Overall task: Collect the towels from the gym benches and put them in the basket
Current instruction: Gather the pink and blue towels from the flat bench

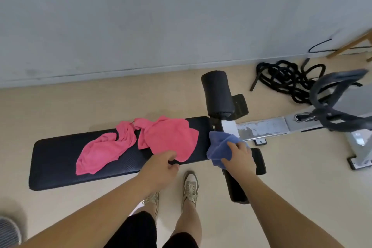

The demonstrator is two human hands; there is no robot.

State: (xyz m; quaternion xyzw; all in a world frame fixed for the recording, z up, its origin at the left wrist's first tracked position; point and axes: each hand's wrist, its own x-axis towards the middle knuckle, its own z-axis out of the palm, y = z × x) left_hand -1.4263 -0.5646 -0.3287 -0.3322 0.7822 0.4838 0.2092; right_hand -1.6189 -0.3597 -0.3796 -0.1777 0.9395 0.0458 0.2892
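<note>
A black padded gym bench (56, 159) lies across the floor in front of me. Two pink towels rest on it: a crumpled one (104, 149) toward the left and a flatter one (169, 137) toward the right. My left hand (161, 167) pinches the near edge of the flatter pink towel. My right hand (238, 152) grips a blue towel (219, 145) at the bench's right end. No basket shows clearly.
A black foam roller pad (217, 94) rises at the bench's head. A white metal frame (265, 127) runs right, with coiled black battle rope (285, 78) behind it near the wall. A ribbed round object (8, 231) sits at the bottom left. My shoes (190, 185) stand beside the bench.
</note>
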